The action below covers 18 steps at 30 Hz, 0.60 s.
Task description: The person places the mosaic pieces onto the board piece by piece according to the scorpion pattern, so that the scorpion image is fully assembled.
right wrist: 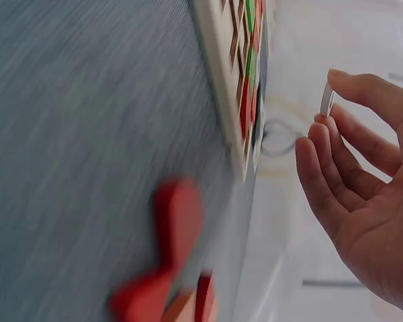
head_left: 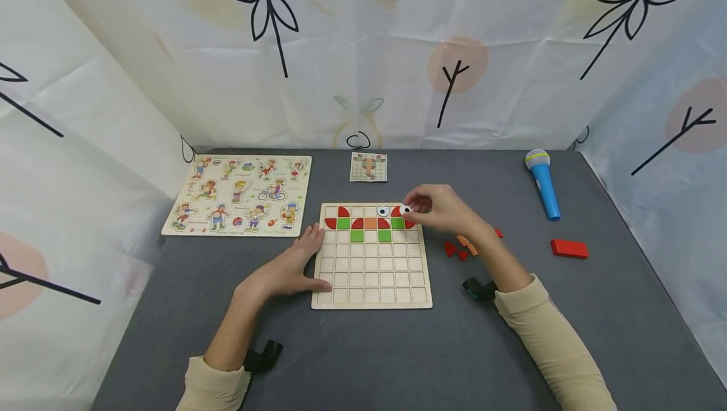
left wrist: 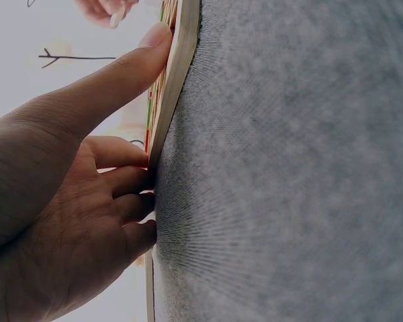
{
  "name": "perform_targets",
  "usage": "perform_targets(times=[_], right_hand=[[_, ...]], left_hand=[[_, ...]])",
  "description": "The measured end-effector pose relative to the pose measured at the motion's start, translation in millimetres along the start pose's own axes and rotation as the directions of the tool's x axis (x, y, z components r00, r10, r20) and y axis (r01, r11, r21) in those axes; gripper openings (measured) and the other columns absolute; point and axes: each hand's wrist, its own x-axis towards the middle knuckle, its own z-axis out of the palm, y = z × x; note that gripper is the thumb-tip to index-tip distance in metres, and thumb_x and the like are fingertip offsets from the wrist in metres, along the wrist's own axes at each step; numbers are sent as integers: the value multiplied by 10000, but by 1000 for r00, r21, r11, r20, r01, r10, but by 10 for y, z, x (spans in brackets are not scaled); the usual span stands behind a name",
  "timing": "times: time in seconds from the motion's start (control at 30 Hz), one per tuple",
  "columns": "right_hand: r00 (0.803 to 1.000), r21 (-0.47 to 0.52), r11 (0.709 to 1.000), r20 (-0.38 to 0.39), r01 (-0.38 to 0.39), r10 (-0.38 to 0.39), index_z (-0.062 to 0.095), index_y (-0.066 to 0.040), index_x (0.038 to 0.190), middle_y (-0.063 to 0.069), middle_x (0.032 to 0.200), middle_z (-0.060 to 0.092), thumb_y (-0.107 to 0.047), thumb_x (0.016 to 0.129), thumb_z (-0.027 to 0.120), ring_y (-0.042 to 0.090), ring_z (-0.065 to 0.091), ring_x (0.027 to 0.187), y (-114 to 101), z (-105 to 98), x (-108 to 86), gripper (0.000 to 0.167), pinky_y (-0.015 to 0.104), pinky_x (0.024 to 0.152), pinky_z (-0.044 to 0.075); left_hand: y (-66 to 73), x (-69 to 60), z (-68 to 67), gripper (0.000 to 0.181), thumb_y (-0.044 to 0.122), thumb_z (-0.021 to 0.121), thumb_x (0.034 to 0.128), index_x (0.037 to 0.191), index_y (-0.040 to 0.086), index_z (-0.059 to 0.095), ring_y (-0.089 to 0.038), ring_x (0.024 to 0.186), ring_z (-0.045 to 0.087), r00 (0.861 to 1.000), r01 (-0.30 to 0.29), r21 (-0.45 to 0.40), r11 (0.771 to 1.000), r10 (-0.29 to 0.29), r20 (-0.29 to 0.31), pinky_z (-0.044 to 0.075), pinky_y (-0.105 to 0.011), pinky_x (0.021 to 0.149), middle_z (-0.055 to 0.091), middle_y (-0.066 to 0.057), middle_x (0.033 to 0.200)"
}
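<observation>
A square wooden grid board (head_left: 372,279) lies on the grey table, its upper rows partly filled with red, green and orange pieces and a white eye piece (head_left: 383,211). The left hand (head_left: 284,269) rests along the board's left edge, thumb on the lower corner; in the left wrist view the thumb (left wrist: 114,80) lies on the rim (left wrist: 178,74). Above the board's top right corner, the right hand (head_left: 443,209) pinches another white eye piece (head_left: 405,209) between thumb and fingers. The right wrist view shows this piece (right wrist: 328,99) held edge-on, clear of the board (right wrist: 218,80).
Loose red (head_left: 450,249) and orange pieces (head_left: 472,249) lie right of the board under the right forearm. A red block (head_left: 570,249) and blue microphone (head_left: 546,189) lie farther right. A picture board (head_left: 238,196) is at back left, a patterned card (head_left: 368,167) behind the grid.
</observation>
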Motion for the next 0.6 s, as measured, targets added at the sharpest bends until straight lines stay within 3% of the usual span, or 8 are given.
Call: perform_targets(times=[0.2, 0.43, 0.6], right_hand=[[996, -19, 997, 59, 69, -67, 793, -2, 1128, 95, 988, 787, -156, 938, 854, 185, 734, 878, -201, 175, 247, 251, 334, 813, 636], [985, -91, 990, 148, 103, -89, 790, 9, 1159, 127, 1067, 803, -157, 975, 798, 223, 760, 946, -325, 387, 511, 248, 349, 867, 649], [982, -137, 987, 181, 84, -59, 790, -5, 1166, 123, 1088, 807, -187, 990, 792, 231, 758, 987, -391, 523, 697, 253, 370, 910, 640]], left_hand=[[-90, 0, 27, 1275, 545, 885, 870, 1726, -22, 130, -442, 1713, -30, 998, -68, -34, 997, 67, -16, 93, -691, 1359, 16, -271, 1819], [-40, -16, -3, 1270, 503, 908, 857, 1721, -33, 146, -463, 1707, -27, 999, -39, -51, 998, 39, -3, 81, -711, 1351, 22, -273, 1818], [-105, 1, 25, 1294, 592, 881, 851, 1729, -9, 146, -445, 1713, -22, 998, -58, -45, 997, 57, -19, 87, -700, 1351, 34, -260, 1824]])
